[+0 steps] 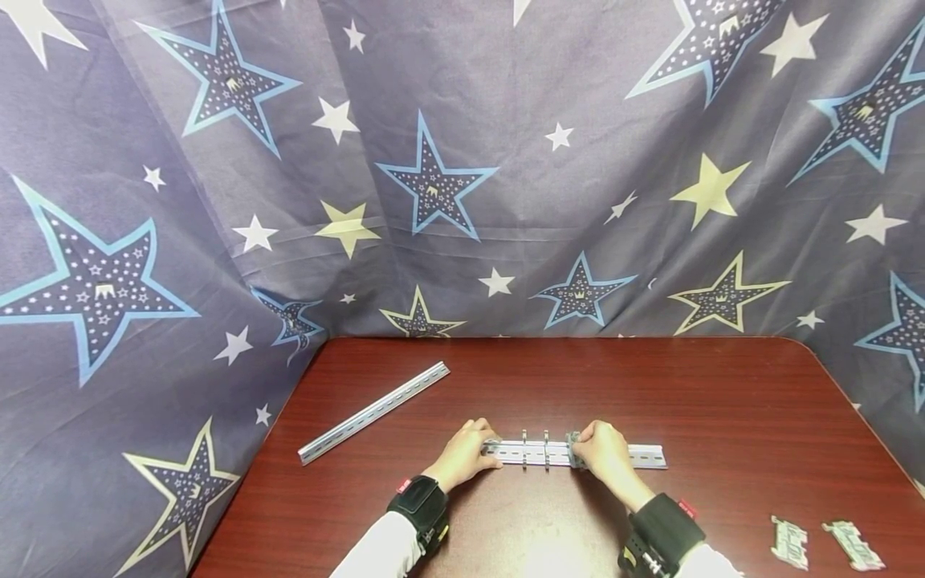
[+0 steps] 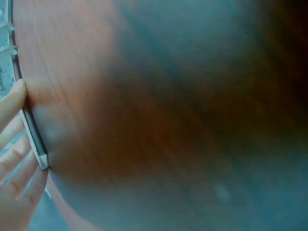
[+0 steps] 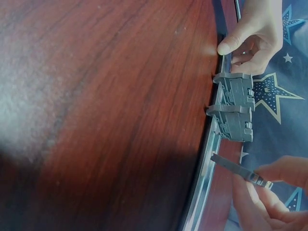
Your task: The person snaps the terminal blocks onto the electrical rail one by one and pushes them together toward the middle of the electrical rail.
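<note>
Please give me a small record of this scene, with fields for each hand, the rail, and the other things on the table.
left hand: holds the left end of the metal rail
right hand: pinches a grey clip at the rail
on the rail: two grey blocks side by side
table: dark red wood
spare rail: lies loose at the left
loose pieces: two, at the right front
</note>
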{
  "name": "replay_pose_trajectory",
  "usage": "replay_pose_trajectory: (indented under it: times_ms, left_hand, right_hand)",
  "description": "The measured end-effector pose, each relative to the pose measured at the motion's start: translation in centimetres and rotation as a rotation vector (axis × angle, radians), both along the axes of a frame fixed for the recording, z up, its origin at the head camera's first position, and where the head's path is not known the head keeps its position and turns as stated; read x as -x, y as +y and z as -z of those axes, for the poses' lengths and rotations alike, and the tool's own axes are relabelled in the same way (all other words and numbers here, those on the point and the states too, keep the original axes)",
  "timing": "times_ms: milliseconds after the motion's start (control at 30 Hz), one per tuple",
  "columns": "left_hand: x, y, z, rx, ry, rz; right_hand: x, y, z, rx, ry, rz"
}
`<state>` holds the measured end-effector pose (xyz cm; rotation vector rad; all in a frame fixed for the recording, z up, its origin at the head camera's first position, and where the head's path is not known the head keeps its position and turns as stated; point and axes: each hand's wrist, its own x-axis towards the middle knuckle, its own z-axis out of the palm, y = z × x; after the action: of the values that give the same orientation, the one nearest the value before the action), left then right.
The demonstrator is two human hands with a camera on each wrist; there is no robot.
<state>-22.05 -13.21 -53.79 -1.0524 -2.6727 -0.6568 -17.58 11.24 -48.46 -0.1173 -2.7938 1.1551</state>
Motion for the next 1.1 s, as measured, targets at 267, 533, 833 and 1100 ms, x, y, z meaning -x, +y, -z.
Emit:
replay_pose_trajectory:
  times_ms: [267,533,833,1100]
  left_hand:
    - [-0.3,0.3,-0.5,0.041,-0.016,-0.042]
    - [-0.4,0.5,-0.9,0.097,-0.079,-0.08]
    - [-0.4,0.4,-0.9,0.095,-0.076,-0.077]
    - [-0.3,0.5,-0.9,0.094,-0.078,-0.074]
  right_hand:
    - [0.0,-0.3,0.7,-0.015,0.016,-0.003]
    - [0.1,-0.6,1.1,-0.011,0.021,0.006]
    - [0.3,-0.8,1.3,-0.016,0.022,0.015]
    - [0.6,-1.1,1.1,-0.06,0.039,0.018]
